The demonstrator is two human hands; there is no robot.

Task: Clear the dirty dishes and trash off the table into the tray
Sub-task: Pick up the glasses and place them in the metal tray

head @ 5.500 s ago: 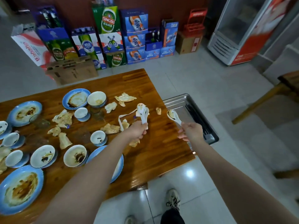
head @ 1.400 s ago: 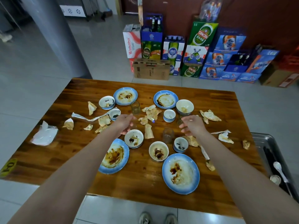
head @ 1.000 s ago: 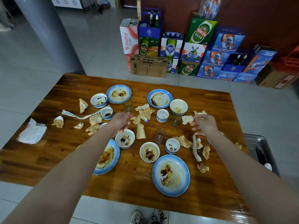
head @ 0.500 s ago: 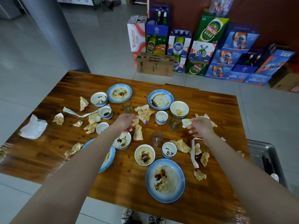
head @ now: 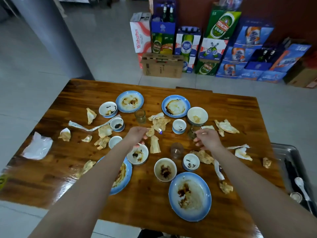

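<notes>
Left hand (head: 137, 134) grip pinched on a crumpled napkin (head: 150, 132); napkin long axis near-upright, pointing away. Right hand (head: 208, 139) grip loosely curled, holding nothing I can make out; glass (head: 192, 132) just left of it. Wooden bench (head: 223, 103) littered with dirty plates, grey tile floor, beer cartons (head: 221, 42) behind. Steel tray (head: 291, 162) far right, cut off.

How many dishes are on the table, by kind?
Plates: 4
Bowls: 4
Small cups: 4
Glasses: 3
Total: 15
</notes>
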